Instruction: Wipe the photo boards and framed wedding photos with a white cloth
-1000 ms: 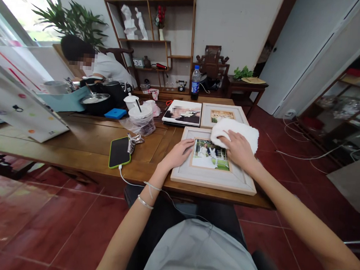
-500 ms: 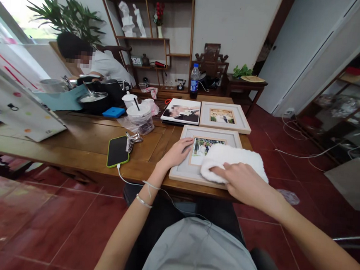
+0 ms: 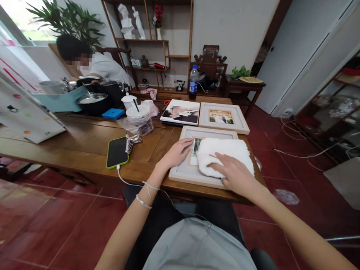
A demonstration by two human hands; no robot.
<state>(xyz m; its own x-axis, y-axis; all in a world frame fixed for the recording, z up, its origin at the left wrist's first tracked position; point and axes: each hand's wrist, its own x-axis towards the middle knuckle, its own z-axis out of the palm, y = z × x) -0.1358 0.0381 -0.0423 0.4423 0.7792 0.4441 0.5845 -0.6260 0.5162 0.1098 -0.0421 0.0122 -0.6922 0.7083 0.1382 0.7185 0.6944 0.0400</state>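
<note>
On the table's near right part lies a pale wooden picture frame with a wide mat and a photo in the middle. My left hand rests flat on the frame's left side, fingers stretched toward the photo. A folded white fluffy cloth is in my right hand, which presses it down on the frame. The cloth covers most of the photo and the frame's right part.
Behind are a second picture frame, a photo album and a bottle. To the left are a charging phone, a lidded cup, a blue box and a laptop. Another person sits at the far left.
My right hand has moved the cloth left and slightly away from me over the frame, hiding more of the photo. My left hand stays in place.
</note>
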